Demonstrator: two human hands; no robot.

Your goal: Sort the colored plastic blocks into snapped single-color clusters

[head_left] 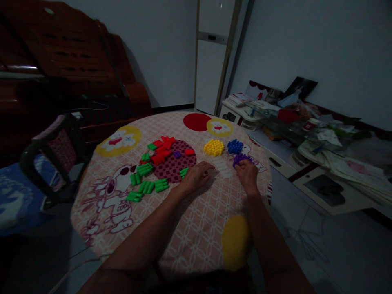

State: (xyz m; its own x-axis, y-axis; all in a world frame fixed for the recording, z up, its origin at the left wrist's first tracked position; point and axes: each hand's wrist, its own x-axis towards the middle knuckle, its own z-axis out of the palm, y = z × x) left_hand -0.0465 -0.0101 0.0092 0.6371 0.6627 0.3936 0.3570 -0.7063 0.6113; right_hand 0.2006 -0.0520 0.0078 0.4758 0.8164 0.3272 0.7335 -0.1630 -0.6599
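My left hand [199,174] lies on the patterned tablecloth, fingers loosely stretched to the right, with no held object visible. Beside its wrist is a green plastic piece [184,172], partly covered. My right hand [248,176] is at the near edge of a cluster of purple plastic pieces [241,158], its thumb and fingers pinched together there. The fingers partly hide what they grip. Between the hands lie pale, whitish pieces [225,168] in rows, hard to make out. Clusters of small yellow pieces [213,147] and blue pieces [234,146] sit just beyond.
Red pieces [162,156] and several green pieces [147,187] are scattered on the left half of the round table [196,228]. A chair [58,155] stands at the left. To the right is a low cabinet [321,183] loaded with papers and bags.
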